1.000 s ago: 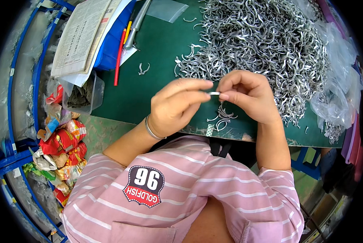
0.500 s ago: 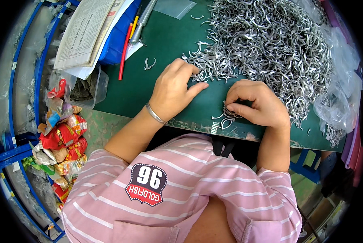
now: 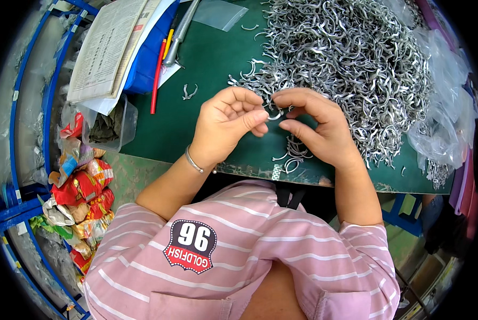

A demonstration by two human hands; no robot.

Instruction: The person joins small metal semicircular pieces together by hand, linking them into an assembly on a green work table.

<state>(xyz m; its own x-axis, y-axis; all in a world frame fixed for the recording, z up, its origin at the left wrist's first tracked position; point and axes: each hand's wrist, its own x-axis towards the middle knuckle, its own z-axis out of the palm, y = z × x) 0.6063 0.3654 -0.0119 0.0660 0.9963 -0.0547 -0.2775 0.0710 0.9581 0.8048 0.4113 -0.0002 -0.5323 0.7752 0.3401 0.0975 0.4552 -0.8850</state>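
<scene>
A small curved silver metal piece (image 3: 275, 116) sticks out from between the thumb and fingers of my left hand (image 3: 225, 122), which is closed on it. Beside it, my right hand (image 3: 324, 128) is open, its thumb and forefinger parted around the piece's free end without visibly gripping it. Behind both hands spreads a large heap of similar curved metal pieces (image 3: 345, 58). A small cluster of curved pieces (image 3: 292, 157) lies near the table's front edge, below my right hand. One forked piece (image 3: 190, 92) rests alone to the left.
On the green table (image 3: 164, 128) lie a red pencil (image 3: 158, 80), a metal-handled tool (image 3: 183, 32) and a clear bag (image 3: 222, 17). Papers (image 3: 105, 48) cover a blue bin (image 3: 148, 64) at left, above a clear tub (image 3: 127, 125). Plastic sheeting (image 3: 444, 101) borders the heap at right.
My right hand has moved left and up from the small cluster toward my left hand. My left hand has drawn back from the heap's edge with a curved metal piece in its fingers.
</scene>
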